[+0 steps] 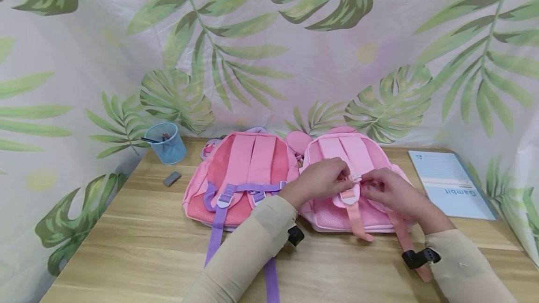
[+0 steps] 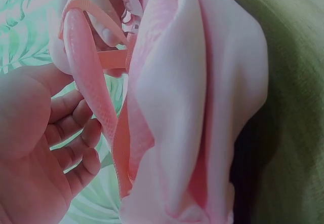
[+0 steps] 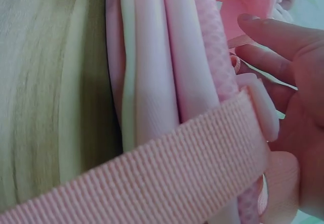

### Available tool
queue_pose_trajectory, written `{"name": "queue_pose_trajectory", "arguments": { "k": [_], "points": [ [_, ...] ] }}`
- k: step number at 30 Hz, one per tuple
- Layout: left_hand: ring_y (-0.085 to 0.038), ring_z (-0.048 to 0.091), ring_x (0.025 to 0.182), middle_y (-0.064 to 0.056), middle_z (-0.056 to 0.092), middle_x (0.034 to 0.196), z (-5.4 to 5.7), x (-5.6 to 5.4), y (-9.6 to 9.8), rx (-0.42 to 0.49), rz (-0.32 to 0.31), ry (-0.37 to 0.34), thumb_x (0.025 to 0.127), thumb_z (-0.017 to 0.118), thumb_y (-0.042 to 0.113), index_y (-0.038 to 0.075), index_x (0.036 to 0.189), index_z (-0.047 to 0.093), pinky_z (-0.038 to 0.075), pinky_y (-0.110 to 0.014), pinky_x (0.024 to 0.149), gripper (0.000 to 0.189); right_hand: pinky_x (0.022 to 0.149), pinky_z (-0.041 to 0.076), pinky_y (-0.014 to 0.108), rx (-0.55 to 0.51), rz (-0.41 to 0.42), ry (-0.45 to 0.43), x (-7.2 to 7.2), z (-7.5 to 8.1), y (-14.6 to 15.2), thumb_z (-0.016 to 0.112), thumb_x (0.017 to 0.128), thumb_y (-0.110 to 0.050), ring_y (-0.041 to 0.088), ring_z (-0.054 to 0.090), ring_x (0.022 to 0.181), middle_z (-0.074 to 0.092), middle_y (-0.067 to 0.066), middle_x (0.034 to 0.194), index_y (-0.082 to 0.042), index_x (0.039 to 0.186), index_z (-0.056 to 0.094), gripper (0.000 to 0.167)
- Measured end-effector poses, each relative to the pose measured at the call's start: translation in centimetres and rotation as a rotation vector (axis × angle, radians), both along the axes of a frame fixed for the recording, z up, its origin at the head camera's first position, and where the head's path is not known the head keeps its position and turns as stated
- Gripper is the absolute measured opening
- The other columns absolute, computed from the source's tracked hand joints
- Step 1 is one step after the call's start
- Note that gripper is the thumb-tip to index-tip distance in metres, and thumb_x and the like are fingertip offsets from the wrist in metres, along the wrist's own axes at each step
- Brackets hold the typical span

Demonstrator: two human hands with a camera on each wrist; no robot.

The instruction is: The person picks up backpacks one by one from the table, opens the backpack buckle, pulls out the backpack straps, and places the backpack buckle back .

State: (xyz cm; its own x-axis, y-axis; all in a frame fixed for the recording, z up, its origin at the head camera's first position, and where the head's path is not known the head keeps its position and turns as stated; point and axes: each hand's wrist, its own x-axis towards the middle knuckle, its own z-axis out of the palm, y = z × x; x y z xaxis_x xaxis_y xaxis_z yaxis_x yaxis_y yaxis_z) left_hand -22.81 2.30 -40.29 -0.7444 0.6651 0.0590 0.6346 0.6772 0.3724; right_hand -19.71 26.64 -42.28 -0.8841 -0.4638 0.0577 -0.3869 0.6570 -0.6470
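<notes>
On the table lies a pink backpack [image 1: 328, 216], back panel up, with orange webbing. My left hand [image 1: 323, 179] grips one of its padded shoulder straps [image 2: 86, 67], thumb and fingertips right at a small white buckle [image 1: 356, 177]. From the other side my right hand [image 1: 389, 191] pinches a thin orange strap [image 3: 241, 40] between thumb and forefinger, close by that buckle. A white strap adjuster [image 1: 350, 198] sits just below the left fingers. Wide orange webbing [image 3: 167, 168] crosses in front of the right wrist camera.
A second pink backpack [image 1: 242, 162] with purple straps [image 1: 216, 233] lies to the left. Farther left are a blue mesh pen cup [image 1: 171, 149] and a grey eraser [image 1: 171, 179]. A notebook [image 1: 452, 183] lies on the right. Leaf-patterned cloth [image 1: 320, 74] hangs behind the table.
</notes>
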Motion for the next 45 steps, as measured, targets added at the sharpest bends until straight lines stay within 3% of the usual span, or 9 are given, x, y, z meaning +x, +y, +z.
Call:
{"name": "queue_pose_trajectory", "arguments": {
  "k": [7,16,24,33,37,41,45],
  "points": [
    [-0.005,0.063,0.097,0.004,0.07,0.109,-0.2,-0.2,-0.1,0.033,-0.009,-0.014,0.107,0.068,0.039,0.016,0.116,0.07,0.052,-0.021,0.086,0.025,0.09,0.052,0.031,0.056,-0.041,0.023,0.1,0.0,-0.4,0.079,0.099,-0.012,0.018,0.057,0.103,0.072,0.005,0.114,-0.009,0.12,0.078,0.022],
    [-0.006,0.063,0.097,0.004,0.07,0.11,-0.3,-0.1,-0.3,0.041,-0.003,-0.036,0.107,0.068,0.039,0.015,0.119,0.07,0.053,-0.021,0.086,0.027,0.083,0.056,0.022,0.021,-0.051,-0.033,0.0,0.2,-0.5,0.077,0.1,-0.012,0.01,0.067,0.093,0.078,0.002,0.107,-0.006,0.124,0.077,0.025],
    [-0.006,0.061,0.094,0.003,0.069,0.108,-0.4,-0.2,-0.3,0.072,0.002,-0.051,0.107,0.068,0.036,0.014,0.117,0.07,0.051,-0.02,0.085,0.024,0.085,0.057,0.021,0.016,-0.088,-0.082,0.1,0.4,-0.1,0.077,0.101,-0.019,0.017,0.071,0.101,0.079,0.002,0.109,-0.009,0.126,0.076,0.027],
    [-0.005,0.061,0.093,0.004,0.069,0.107,-0.5,-0.1,-0.5,0.083,0.001,-0.045,0.108,0.068,0.036,0.014,0.118,0.07,0.051,-0.019,0.084,0.024,0.077,0.057,0.022,-0.05,-0.079,-0.078,0.0,0.8,0.1,0.076,0.102,-0.016,0.013,0.067,0.095,0.078,0.011,0.114,-0.004,0.127,0.075,0.028],
    [-0.005,0.06,0.091,0.004,0.068,0.106,-0.5,-0.1,-0.5,0.089,0.001,-0.052,0.108,0.068,0.036,0.014,0.118,0.069,0.05,-0.018,0.082,0.024,0.073,0.06,0.025,-0.106,-0.106,-0.119,0.2,1.1,0.3,0.075,0.103,-0.016,0.011,0.067,0.091,0.076,0.016,0.119,-0.001,0.129,0.073,0.031],
    [-0.004,0.061,0.091,0.004,0.069,0.105,-0.5,-0.1,-0.5,0.098,-0.001,-0.054,0.108,0.068,0.036,0.015,0.117,0.069,0.05,-0.018,0.082,0.023,0.076,0.063,0.027,-0.145,-0.132,-0.141,0.4,1.4,0.5,0.073,0.104,-0.017,0.01,0.07,0.095,0.075,0.018,0.122,0.0,0.131,0.072,0.032],
    [-0.003,0.061,0.092,0.005,0.069,0.106,-0.5,-0.1,-0.6,0.105,-0.002,-0.051,0.107,0.068,0.036,0.015,0.115,0.069,0.05,-0.017,0.083,0.022,0.081,0.059,0.022,-0.146,-0.141,-0.085,0.3,1.5,0.8,0.073,0.104,-0.019,0.008,0.067,0.099,0.077,0.015,0.12,-0.003,0.128,0.074,0.028]
  ]
}}
